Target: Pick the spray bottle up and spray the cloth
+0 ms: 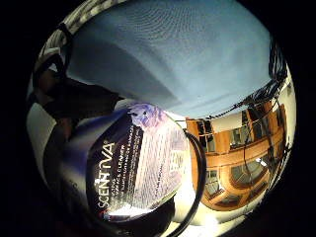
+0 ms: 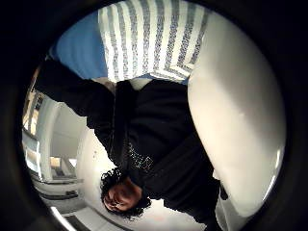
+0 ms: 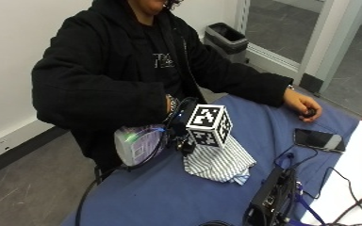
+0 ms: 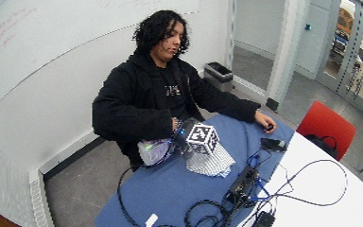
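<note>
Outside view: a person in a black hooded jacket sits at the counter (image 3: 168, 197), which is draped in blue fabric. Right hand (image 3: 180, 123), gloved black, is raised just above the counter near the person's edge. It holds the spray bottle (image 3: 137, 143), a clear, purple-tinted body lying roughly on its side, off the counter surface, at the counter's near corner. Fingers themselves are mostly hidden behind the glove rig, but the bottle hangs from the hand and touches nothing else, so they are grasping it.

Striped cloth (image 3: 220, 161), white with thin grey-blue stripes, lies bunched on the blue fabric just beside and below the hand, a blue fold showing at its lower edge. Whether the bottle touches the cloth cannot be told.

Bare left hand (image 3: 302, 105) rests on the counter well apart from the cloth, curled over a small dark object. Black phone (image 3: 319, 140) lies flat near it. Black box with cables (image 3: 270, 197) sits at the counter's other side.

Little finger side palm view: bottle label (image 1: 136, 163) fills much of the picture, reading "SCENTIVA", with blue fabric behind it.

Thumb side palm view: striped cloth against blue fabric, the person's dark jacket (image 2: 159, 139), and a pale rounded surface close to the palm.

Wide outside view: same layout; red chair (image 4: 324, 126) beyond the counter.
</note>
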Demonstrator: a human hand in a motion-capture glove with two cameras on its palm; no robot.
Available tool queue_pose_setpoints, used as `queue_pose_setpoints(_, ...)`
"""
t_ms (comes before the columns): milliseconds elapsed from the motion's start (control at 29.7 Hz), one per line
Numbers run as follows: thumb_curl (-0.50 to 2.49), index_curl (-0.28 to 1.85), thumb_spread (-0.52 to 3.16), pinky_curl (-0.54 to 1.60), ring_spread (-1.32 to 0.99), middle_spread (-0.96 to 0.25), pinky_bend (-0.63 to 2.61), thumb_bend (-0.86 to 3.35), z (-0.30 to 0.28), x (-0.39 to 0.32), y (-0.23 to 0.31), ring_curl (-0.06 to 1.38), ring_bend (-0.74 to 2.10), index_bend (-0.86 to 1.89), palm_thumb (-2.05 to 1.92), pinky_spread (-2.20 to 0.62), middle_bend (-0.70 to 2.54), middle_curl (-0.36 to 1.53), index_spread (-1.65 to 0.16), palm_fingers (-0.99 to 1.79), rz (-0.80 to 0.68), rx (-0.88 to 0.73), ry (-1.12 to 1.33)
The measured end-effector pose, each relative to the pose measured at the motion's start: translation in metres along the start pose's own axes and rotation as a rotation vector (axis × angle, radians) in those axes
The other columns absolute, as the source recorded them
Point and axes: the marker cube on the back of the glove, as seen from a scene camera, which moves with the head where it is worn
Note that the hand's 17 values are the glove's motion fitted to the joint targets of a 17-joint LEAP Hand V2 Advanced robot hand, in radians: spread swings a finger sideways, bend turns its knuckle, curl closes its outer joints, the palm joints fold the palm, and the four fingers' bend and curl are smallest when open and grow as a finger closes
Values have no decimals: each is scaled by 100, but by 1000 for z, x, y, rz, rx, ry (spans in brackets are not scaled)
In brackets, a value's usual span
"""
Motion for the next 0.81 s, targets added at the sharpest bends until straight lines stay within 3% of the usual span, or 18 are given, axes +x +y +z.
queue_pose_setpoints(168,80,49,52,45,-20,-18,57,-2,-29,-19,15,51,77,14,109,-25,47,58,-23,122,-77,104,-13)
queue_pose_setpoints(303,81,49,53,45,-20,-18,57,-2,-83,-54,22,51,77,13,109,-25,47,58,-22,122,-174,275,-57)
queue_pose_setpoints(539,81,48,54,44,-20,-18,57,-2,-104,-100,44,51,77,14,108,-25,46,58,-22,122,-474,485,-58)
queue_pose_setpoints(809,82,48,54,44,-20,-18,57,-2,-131,-158,29,51,77,14,109,-25,46,58,-22,122,-774,680,-186)
